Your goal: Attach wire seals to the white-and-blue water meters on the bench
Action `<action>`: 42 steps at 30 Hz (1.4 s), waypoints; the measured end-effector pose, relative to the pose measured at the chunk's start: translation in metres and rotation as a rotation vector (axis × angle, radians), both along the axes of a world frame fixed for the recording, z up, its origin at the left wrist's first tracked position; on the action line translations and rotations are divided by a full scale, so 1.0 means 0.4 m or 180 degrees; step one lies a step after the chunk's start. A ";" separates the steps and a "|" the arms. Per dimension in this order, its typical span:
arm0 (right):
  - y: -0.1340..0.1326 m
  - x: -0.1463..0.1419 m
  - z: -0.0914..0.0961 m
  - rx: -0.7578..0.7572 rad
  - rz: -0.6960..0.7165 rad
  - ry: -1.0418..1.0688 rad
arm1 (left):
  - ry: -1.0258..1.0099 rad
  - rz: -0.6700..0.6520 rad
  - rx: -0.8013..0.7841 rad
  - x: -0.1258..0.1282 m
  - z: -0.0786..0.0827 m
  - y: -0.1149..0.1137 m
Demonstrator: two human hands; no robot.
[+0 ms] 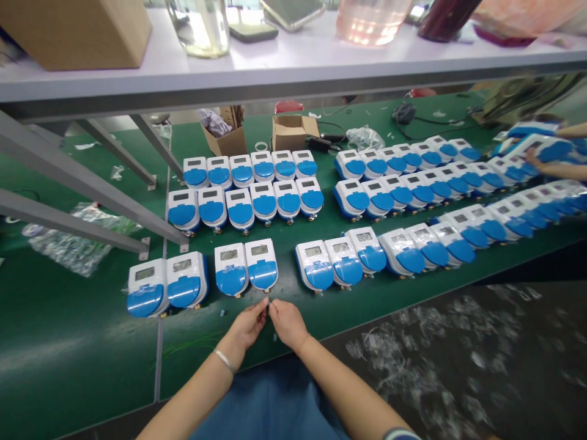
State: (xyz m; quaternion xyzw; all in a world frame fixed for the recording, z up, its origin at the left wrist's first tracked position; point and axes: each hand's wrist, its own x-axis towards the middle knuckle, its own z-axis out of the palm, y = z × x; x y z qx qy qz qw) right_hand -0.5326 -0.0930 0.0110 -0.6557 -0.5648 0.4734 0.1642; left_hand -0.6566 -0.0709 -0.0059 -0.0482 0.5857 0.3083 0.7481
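Fingertips of your left hand (250, 322) and your right hand (288, 322) meet over the near edge of the green mat (82, 342), pinched together on a small dark piece (268, 304) held between them. Both pinches are closed on that piece, thumb against forefinger on each side; it is too small to tell what it is. A thin bracelet (224, 360) sits on your left wrist.

Just beyond the pinch, nearly touching your fingertips, stands a pair of white-and-blue meters (246, 267), side by side with their blue caps toward you. To the left of the pinch, a little farther off, another pair of meters (167, 286) lies at the mat's seam. To the right of the pinch a long row of meters (385, 250) starts near your right hand and runs away toward the far right. Farther beyond the pinch, two more rows of six meters (250, 186) sit in a block, with a small open cardboard box (291, 131) behind them.

Well off to the right of your grip, another person's hand (534, 156) rests among the meters there. Left of your grip, a crumpled clear plastic bag (76, 244) lies on the mat under the grey shelf braces (92, 183).
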 end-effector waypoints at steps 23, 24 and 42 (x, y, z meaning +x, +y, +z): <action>0.030 -0.004 -0.033 -0.1306 -0.0672 0.1189 | -0.0015 -0.0065 0.0041 0.001 -0.020 -0.002; 0.024 -0.003 -0.028 -0.1065 -0.0697 0.1064 | 0.0010 0.0002 -0.0005 0.001 -0.022 0.000; 0.052 0.002 -0.037 -0.0992 -0.0565 0.0687 | 0.0081 0.0101 -0.0030 0.010 -0.029 0.010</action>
